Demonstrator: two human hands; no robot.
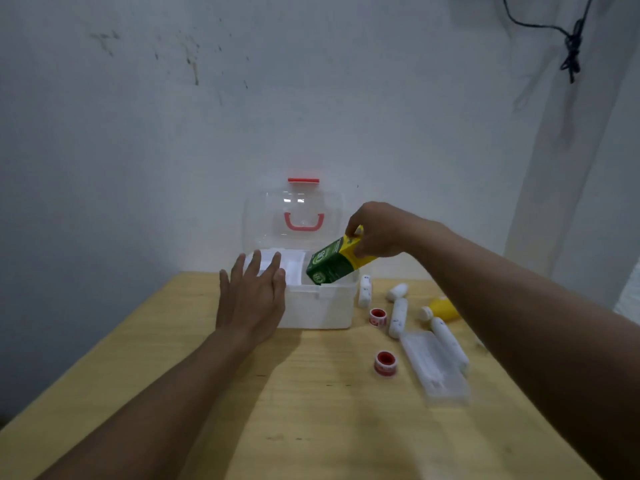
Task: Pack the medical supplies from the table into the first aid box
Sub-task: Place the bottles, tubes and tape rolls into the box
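First aid box [318,306] sits lid-up on worktop [311,410]. Right hand [377,230] grips green-yellow carton [334,263], tilted into box's right compartment. Left hand [252,296] flat, fingers spread, against box's left side.

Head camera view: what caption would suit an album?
Right hand lowers a green-and-yellow carton into the open first aid box.
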